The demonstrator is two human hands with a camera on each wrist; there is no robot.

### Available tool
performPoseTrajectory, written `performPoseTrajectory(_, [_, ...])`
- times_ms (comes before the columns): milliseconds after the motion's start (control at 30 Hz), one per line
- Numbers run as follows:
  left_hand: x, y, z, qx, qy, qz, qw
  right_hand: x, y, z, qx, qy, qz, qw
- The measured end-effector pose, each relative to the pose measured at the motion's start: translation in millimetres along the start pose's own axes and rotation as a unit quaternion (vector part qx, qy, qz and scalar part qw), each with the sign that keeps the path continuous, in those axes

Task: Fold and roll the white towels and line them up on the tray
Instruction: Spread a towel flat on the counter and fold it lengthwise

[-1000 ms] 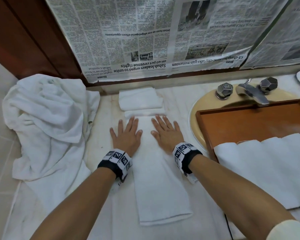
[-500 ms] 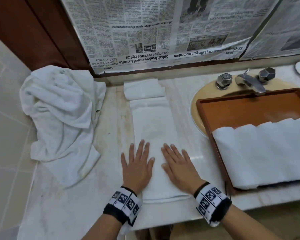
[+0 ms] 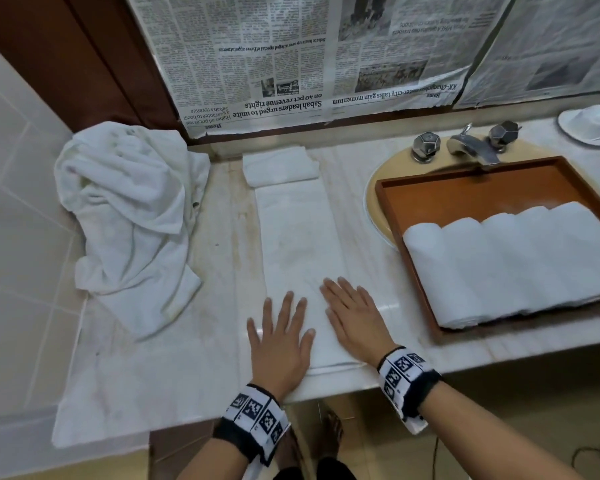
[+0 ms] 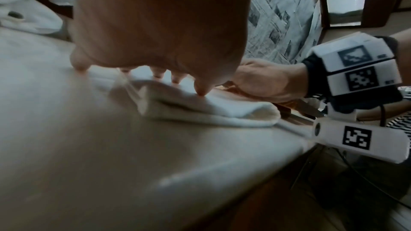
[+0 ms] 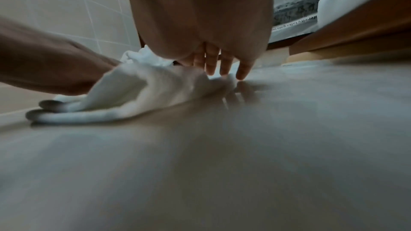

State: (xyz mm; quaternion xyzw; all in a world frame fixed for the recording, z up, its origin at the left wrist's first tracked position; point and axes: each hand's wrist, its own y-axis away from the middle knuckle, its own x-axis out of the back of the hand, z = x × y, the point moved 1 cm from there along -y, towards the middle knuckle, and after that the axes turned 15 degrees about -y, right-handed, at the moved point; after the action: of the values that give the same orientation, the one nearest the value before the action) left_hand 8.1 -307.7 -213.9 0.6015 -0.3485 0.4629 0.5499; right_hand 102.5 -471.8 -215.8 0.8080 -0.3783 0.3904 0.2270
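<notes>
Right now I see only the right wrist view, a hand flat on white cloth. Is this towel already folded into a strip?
Observer: Yes. The folded towel lies as a long narrow strip on the counter; the left hand and right hand press flat on its near end.
Operator: Is there place on the tray?
Observer: The tray holds a row of rolled towels in its near part; its far part is bare.
Operator: Do more towels wait?
Observer: A crumpled pile lies left of the strip.

A bathroom.
A marble counter (image 3: 201,358) held a sink (image 3: 381,188) with a tap (image 3: 473,148), beside tiled walls (image 3: 18,188).
</notes>
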Motion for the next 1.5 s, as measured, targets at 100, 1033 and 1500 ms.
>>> performPoseTrajectory(100, [-9.3,11.6,-16.3,0.032,-0.005,0.006,0.999,-0.3,21.7,10.1,-0.039,0.044,-0.055,0.997])
performPoseTrajectory(1033, [-21.1,14.9,-1.2,0.005,-0.011,0.050,0.999,-31.1,33.8,-11.8,-0.025,0.055,-0.032,0.998])
performPoseTrajectory(1500, [1.2,41.9,-25.0,-0.130,0.028,0.068,0.989,-6.9,101.3,-8.2,0.117,0.010,0.035,0.993])
